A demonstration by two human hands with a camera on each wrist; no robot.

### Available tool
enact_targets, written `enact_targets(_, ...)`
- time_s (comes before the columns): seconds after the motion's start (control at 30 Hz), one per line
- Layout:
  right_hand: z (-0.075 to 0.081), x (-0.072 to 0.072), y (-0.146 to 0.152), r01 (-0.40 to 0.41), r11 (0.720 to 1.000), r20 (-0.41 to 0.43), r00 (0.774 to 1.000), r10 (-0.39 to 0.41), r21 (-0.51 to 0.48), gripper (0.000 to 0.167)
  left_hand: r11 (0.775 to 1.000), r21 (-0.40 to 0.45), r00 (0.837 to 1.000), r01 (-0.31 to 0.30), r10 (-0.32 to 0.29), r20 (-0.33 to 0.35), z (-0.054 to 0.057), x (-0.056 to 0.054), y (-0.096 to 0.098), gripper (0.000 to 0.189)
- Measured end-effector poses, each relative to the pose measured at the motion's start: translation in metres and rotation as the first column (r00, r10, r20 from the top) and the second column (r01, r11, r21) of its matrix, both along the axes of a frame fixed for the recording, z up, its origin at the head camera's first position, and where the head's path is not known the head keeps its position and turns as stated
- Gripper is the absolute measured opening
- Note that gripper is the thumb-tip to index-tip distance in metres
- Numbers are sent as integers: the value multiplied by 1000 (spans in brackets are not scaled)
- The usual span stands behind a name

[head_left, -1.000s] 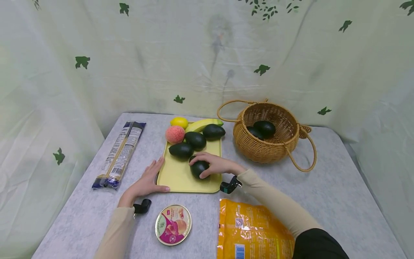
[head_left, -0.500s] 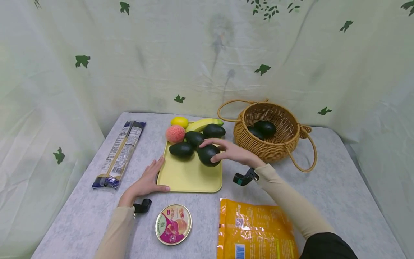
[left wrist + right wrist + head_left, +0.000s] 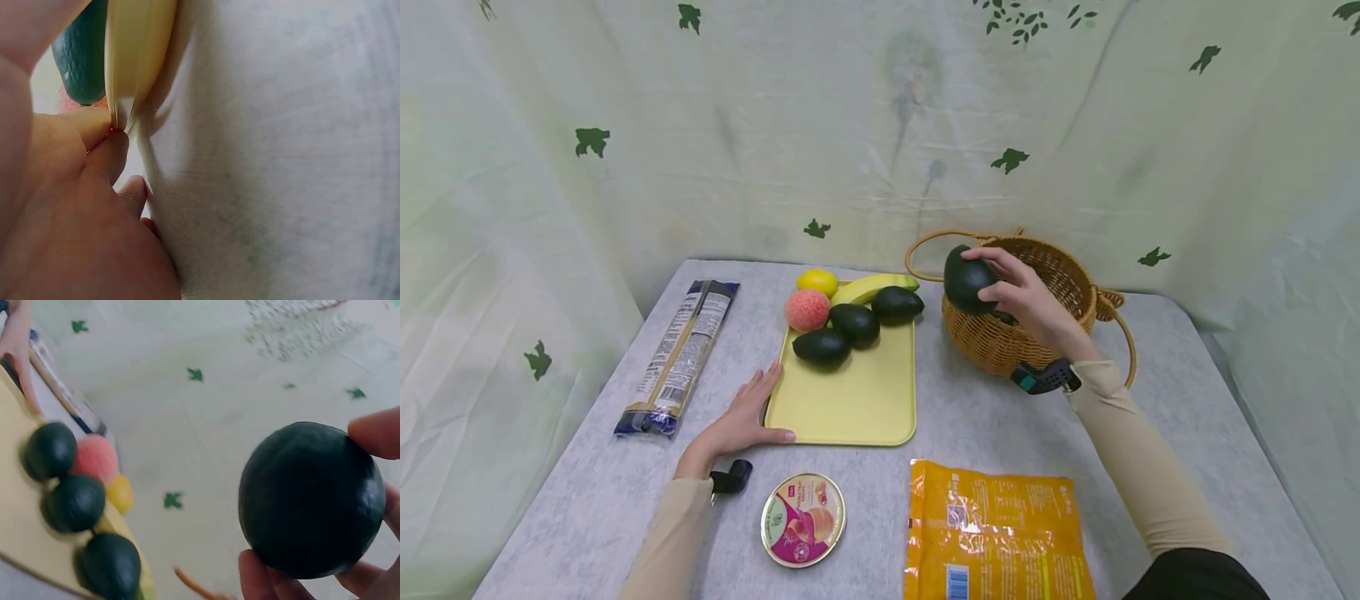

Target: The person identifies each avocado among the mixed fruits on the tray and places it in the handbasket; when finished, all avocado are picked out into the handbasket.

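Raised at the left rim of the wicker basket (image 3: 1000, 343), a dark green avocado (image 3: 966, 282) is gripped between the thumb and fingers of my right hand (image 3: 1028, 302). The right wrist view shows the same avocado (image 3: 309, 500) filling the grasp. My left hand (image 3: 741, 423) rests at the left edge of the yellow tray (image 3: 850, 408), fingers spread and touching its rim. On that tray lie three more avocados (image 3: 822, 347), a pink bumpy ball (image 3: 807, 311), a yellow lemon (image 3: 817, 282) and a banana (image 3: 868, 288). My right hand and the held avocado mostly hide the basket's inside.
A long clear packet with blue ends (image 3: 677, 358) lies left of the tray. Near the front are a round tin (image 3: 802, 521) and an orange bag (image 3: 996, 533). The basket's looped handles (image 3: 925, 250) stick out sideways. A pale leaf-printed curtain (image 3: 737, 150) hangs behind the table.
My right hand has lifted the avocado from the tray's middle and carried it right and away from me to the basket. The left hand has stayed at the tray's edge.
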State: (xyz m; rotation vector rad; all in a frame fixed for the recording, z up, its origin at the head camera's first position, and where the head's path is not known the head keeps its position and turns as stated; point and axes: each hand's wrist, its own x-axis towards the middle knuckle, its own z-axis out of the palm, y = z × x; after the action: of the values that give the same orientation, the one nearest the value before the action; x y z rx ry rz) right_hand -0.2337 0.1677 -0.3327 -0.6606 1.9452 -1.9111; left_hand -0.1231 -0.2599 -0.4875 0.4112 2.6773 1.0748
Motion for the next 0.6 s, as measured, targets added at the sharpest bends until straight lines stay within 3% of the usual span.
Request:
enact_targets(0.3, 1, -8, 46, 148, 988, 5, 989, -148, -33, 47, 1000, 10, 1000, 9, -9, -25, -2, 1, -1, 113)
enact_targets(0.47, -1, -14, 68, 198, 980, -8, 980, -198, -11, 46, 1000, 8, 1000, 8, -8, -22, -2, 1, 0, 113)
enact_targets(0.6, -1, -17, 83, 234, 969, -33, 972, -232, 72, 47, 1000, 10, 1000, 10, -10, -28, -3, 1, 0, 112)
